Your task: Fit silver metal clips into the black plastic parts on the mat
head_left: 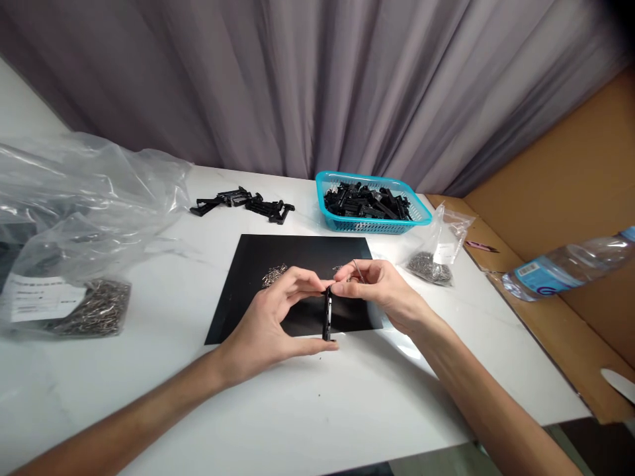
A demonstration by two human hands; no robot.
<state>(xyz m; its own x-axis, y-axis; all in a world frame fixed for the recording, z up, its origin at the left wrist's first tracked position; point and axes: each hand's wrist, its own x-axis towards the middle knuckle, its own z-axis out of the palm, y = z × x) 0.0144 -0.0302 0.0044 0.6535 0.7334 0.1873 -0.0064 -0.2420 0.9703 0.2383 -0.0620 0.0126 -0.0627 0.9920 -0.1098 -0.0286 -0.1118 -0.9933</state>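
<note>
A narrow black plastic part stands upright between the thumb and fingers of my left hand, thumb at its lower end and fingertips at its top. My right hand is closed in a pinch at the top of the same part. A thin metal rod-like tool pokes out between its fingers; the rest of it is hidden. Beneath both hands lies a black mat. On the mat are a pile of small metal pins and, partly behind my right hand, a few more tiny metal pieces.
Behind the mat stand a blue basket of black parts and a loose group of black parts. Bags of small metal pieces lie left and right. A plastic bottle lies on cardboard at right, near a pink-handled tool.
</note>
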